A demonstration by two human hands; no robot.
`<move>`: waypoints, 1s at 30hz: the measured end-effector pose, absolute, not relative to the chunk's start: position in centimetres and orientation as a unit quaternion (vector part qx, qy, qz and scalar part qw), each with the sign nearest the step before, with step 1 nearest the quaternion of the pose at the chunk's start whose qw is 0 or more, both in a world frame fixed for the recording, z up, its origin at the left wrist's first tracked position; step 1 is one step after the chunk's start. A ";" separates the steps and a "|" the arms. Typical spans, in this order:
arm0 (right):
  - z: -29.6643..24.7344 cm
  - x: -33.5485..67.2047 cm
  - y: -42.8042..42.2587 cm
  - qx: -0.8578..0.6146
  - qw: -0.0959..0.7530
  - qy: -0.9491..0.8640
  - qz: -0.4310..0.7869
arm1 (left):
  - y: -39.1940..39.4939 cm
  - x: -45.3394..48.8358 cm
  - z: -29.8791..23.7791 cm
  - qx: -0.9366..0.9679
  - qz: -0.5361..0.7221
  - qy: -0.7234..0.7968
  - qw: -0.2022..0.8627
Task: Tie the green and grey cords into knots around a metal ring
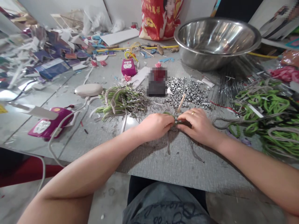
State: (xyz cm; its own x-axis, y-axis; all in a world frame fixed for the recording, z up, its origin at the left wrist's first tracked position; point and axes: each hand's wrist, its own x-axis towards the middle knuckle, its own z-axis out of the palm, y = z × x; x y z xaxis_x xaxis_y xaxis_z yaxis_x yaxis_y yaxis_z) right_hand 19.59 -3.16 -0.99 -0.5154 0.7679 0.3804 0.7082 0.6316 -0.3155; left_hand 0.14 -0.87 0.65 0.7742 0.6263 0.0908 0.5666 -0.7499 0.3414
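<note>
Near the table's front edge, my left hand (157, 125) pinches a green and grey cord, its fingers closed. My right hand (198, 126), with a ring on one finger, meets it from the other side with thumb and fingertips closed on the same work. Between my fingertips sits a small metal piece (176, 119) on the cord. Thin grey cord ends (195, 152) hang down onto the table below. Behind my hands a thin wooden stick (181, 102) leans up. Just beyond lies a heap of small metal rings (187, 90).
A bundle of green and grey cords (123, 101) lies at left, a larger cord pile (271, 105) at right. A steel basin (210, 60) and a red bag (157, 23) stand behind. Purple boxes (50, 123), a white cable (54, 137) and scraps (51, 46) fill the left side.
</note>
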 end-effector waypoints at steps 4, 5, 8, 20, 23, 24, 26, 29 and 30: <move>-1.0 19.3 -3.2 -0.426 0.225 -0.875 0.041 | -0.9 0.3 0.6 0.931 0.086 0.324 0.147; -1.0 19.2 -3.2 -0.426 0.221 -0.876 0.040 | -0.9 0.3 0.6 0.930 0.084 0.327 0.148; -1.0 19.2 -3.1 -0.430 0.217 -0.875 0.054 | -0.9 0.4 0.6 0.924 0.084 0.340 0.151; -1.2 19.6 -2.9 -0.435 0.229 -0.864 0.114 | -0.9 0.7 0.4 0.911 0.067 0.376 0.153; -1.2 19.6 -2.9 -0.434 0.227 -0.864 0.115 | -1.0 0.8 0.2 0.916 0.051 0.374 0.134; -1.2 19.6 -2.9 -0.434 0.227 -0.864 0.116 | -1.0 0.8 0.2 0.916 0.047 0.376 0.129; -1.1 19.6 -2.9 -0.433 0.225 -0.865 0.116 | -1.1 0.9 0.2 0.914 0.044 0.383 0.127; -1.0 19.6 -2.9 -0.436 0.230 -0.862 0.120 | -1.1 1.0 0.2 0.909 0.049 0.392 0.133; -0.9 19.6 -2.9 -0.440 0.235 -0.858 0.121 | -1.1 1.0 0.2 0.908 0.052 0.394 0.135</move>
